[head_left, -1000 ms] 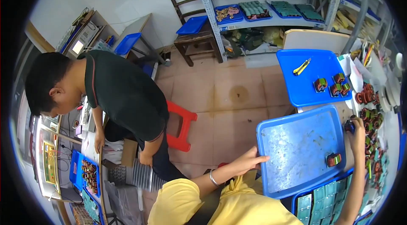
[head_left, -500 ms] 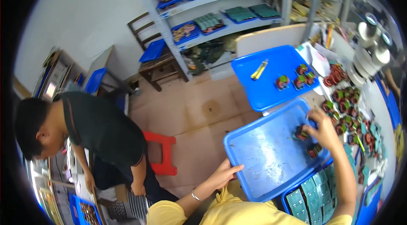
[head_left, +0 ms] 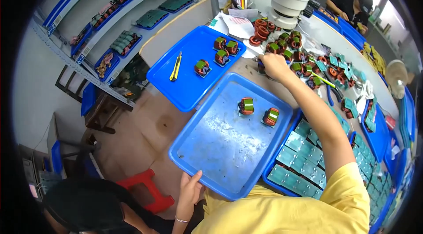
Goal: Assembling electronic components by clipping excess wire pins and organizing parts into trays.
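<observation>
My left hand [head_left: 189,190] grips the near left rim of a worn blue tray [head_left: 207,154], its thumb over the edge. Two wire-wound coils with green tops, one a left coil [head_left: 246,106] and one a right coil [head_left: 270,117], sit apart in the tray's far right part. My right hand [head_left: 276,67] reaches beyond the tray to the table, fingers closed round a dark coil [head_left: 261,68] that they mostly cover. Beside that hand lies a pile of similar coils [head_left: 284,42], some on small green boards.
Behind the worn tray, a brighter blue tray [head_left: 169,95] holds a yellow cutter [head_left: 176,67] and several coils. A tray of green boards [head_left: 293,159] stands at right. A white microscope [head_left: 288,2], pliers [head_left: 335,88], shelves, a red stool [head_left: 150,192] and two people surround the table.
My right hand has moved from the coils in the worn tray out to the pile on the table. The view has turned right; my left hand still holds the tray.
</observation>
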{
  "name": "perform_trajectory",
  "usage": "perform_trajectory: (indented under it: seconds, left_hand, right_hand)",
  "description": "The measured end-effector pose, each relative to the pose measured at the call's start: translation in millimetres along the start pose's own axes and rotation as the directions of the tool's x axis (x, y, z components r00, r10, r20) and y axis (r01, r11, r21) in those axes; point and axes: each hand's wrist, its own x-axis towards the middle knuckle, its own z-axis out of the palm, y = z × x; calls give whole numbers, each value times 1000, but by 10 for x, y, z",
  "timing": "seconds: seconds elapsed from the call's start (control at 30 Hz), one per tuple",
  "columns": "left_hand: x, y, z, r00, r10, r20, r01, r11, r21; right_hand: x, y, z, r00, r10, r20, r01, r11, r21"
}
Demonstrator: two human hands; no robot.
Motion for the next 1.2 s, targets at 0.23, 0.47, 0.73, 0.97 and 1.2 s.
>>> perform_trajectory:
  seconds: [0.23, 0.47, 0.73, 0.97, 1.2]
  left_hand:
    - [17, 6, 0, 1000, 24, -8, -23, 996, 92]
    - [35, 13, -9, 1000, 27, -3, -27, 994, 106]
    - [69, 50, -18, 1000, 4, 9, -5, 998, 55]
    - [143, 97, 50, 997, 1, 75, -10, 992, 125]
    - [328, 126, 118, 974, -56, 221, 19, 986, 167]
  right_hand:
    - [-310, -463, -385, 861, -421, -287, 501, 799, 333]
    - [-337, -773, -182, 778, -590, -214, 626, 754, 199]
    - [-434, 155, -171, 994, -108, 8, 108, 994, 13]
    - [-646, 93, -304, 998, -49, -41, 52, 995, 81]
    - [-1184, -581, -716, 959, -267, 90, 217, 904, 369]
